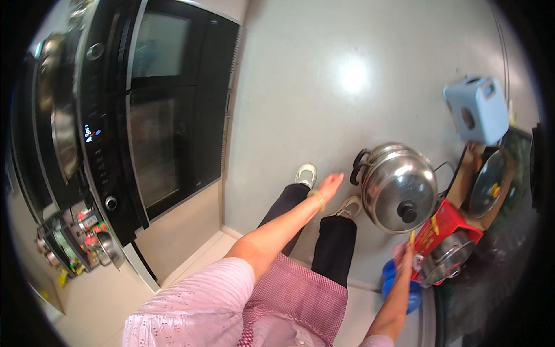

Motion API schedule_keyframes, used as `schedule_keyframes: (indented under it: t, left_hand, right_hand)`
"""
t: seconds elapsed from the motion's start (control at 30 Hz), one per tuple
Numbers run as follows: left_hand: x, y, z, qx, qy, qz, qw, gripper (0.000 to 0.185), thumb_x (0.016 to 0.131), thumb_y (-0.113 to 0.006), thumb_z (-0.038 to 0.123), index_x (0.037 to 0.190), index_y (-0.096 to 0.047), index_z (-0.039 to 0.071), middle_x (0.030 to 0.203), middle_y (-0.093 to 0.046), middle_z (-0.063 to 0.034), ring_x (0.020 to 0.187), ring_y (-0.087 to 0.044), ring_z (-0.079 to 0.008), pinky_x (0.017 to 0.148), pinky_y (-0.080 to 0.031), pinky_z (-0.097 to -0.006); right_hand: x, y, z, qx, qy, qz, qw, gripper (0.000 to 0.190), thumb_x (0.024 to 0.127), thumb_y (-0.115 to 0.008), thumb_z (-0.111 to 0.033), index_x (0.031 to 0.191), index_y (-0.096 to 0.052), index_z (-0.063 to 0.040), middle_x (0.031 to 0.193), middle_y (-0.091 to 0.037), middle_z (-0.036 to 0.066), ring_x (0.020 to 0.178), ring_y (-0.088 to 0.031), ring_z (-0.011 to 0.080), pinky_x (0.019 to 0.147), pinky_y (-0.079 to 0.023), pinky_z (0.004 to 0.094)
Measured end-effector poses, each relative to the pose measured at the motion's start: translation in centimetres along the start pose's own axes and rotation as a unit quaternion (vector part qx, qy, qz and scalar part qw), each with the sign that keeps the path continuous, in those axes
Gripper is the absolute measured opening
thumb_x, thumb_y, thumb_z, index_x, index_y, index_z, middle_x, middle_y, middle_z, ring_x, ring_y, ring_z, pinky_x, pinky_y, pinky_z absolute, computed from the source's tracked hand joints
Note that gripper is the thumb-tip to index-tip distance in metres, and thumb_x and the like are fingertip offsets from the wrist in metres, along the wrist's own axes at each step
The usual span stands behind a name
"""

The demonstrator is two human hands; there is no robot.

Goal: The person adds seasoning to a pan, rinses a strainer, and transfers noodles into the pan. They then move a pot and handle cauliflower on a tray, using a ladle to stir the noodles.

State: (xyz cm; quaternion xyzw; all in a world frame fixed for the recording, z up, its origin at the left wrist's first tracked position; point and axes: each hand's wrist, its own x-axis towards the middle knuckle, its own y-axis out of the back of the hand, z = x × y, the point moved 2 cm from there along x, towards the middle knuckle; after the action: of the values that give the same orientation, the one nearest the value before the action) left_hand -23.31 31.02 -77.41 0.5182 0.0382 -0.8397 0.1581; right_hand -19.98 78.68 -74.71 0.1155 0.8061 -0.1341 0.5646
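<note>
My left hand (331,185) is over the floor by my shoe, a short way left of the pot's black side handle (358,167) and apart from it. Its fingers are blurred and I see nothing in them. A steel pot (376,167) with a domed lid (392,193) and black knob stands in front of me. My right hand (404,256) is at the near side of a red box (446,221). A yellow strap (412,237) comes out at its fingertips and appears gripped. Another glass-lidded steel pot (448,256) rests at the red box.
A black built-in oven (173,130) lines the left. At right are a light blue container (481,108), a cardboard box (460,182) with a glass lid (488,184), and a dark glossy surface (481,299). A blue plastic item (414,299) is below my right forearm. My shoes (306,174) are on the grey floor.
</note>
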Motion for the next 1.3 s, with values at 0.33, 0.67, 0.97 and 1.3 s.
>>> schedule_keyframes:
  t: [0.33, 0.67, 0.97, 1.3]
  left_hand:
    - [-29.0, 14.7, 0.2, -0.121, -0.046, 0.053, 0.990, 0.021, 0.094, -0.059, 0.021, 0.098, -0.065, 0.001, 0.087, -0.068, -0.0055, 0.078, -0.064, -0.0129, 0.073, -0.053, -0.0275]
    - [-42.5, 24.7, 11.1, -0.231, -0.189, 0.043, 0.954, 0.030, 0.096, -0.054, 0.030, 0.102, -0.063, 0.002, 0.089, -0.067, -0.0060, 0.082, -0.065, -0.0139, 0.075, -0.052, -0.0283]
    - [-49.6, 48.2, 22.9, -0.565, -0.212, 0.169, 0.779, 0.045, 0.091, -0.060, 0.050, 0.109, -0.048, 0.011, 0.102, -0.061, -0.0095, 0.089, -0.066, -0.0235, 0.073, -0.055, -0.0345]
    - [-46.4, 57.7, 24.1, -0.567, -0.178, 0.152, 0.790, 0.052, 0.092, -0.059, 0.049, 0.115, -0.046, 0.004, 0.103, -0.065, -0.0217, 0.086, -0.069, -0.0295, 0.070, -0.057, -0.0361]
  right_hand:
    - [-21.9, -15.4, -2.4, -0.367, -0.050, 0.021, 0.929, 0.023, 0.093, -0.045, -0.017, 0.081, -0.063, -0.008, 0.062, -0.060, 0.003, 0.046, -0.051, 0.0109, 0.041, -0.041, 0.0257]
    - [-28.2, -39.7, -10.4, -0.401, 0.086, -0.137, 0.902, 0.017, 0.091, -0.047, -0.015, 0.101, -0.055, -0.005, 0.078, -0.063, 0.008, 0.059, -0.060, 0.0188, 0.051, -0.052, 0.0311]
    - [-43.8, -65.7, -13.1, -0.507, 0.189, -0.312, 0.781, 0.022, 0.090, -0.057, -0.025, 0.103, -0.059, -0.008, 0.083, -0.063, 0.005, 0.064, -0.059, 0.0145, 0.061, -0.051, 0.0296]
    - [-62.8, -96.8, -22.1, -0.495, 0.639, -0.405, 0.426, 0.021, 0.096, -0.057, -0.013, 0.112, -0.059, 0.000, 0.095, -0.063, 0.006, 0.087, -0.060, 0.0135, 0.077, -0.049, 0.0255]
